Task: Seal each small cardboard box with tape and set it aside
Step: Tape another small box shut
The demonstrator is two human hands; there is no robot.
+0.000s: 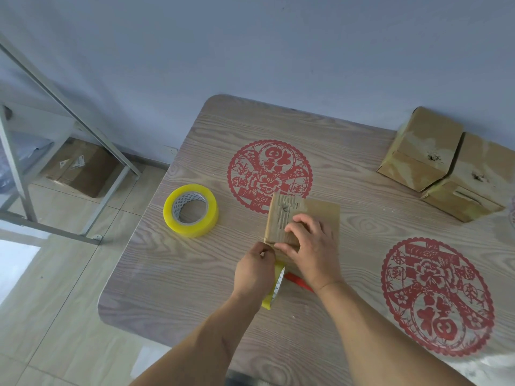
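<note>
Fingers of the right hand (309,240) lie spread and nearly straight over the top of the small cardboard box (302,218), thumb along its near edge, pressing it flat against the table (195,274), it seems, so it cannot skid while tape is drawn over it. The left hand (255,270) has its fingertips pinched together right at the box's near left corner, curled around a roll of yellow tape (276,285) that pokes out beneath the palm; my guess is it is pulling tape from that roll onto the box, though no strand of tape can be made out. The box sits near the middle of the table, partly over a red paper-cut decal (269,171).

A red tool (299,282), likely a cutter, lies under the right wrist, close enough to grab once the strip needs severing. A second, fuller tape roll (191,210) rests flat to the left, apart from the work. Two other boxes (446,162) stand touching each other at the far right corner, looking taped and set aside already, clear of the working area.
</note>
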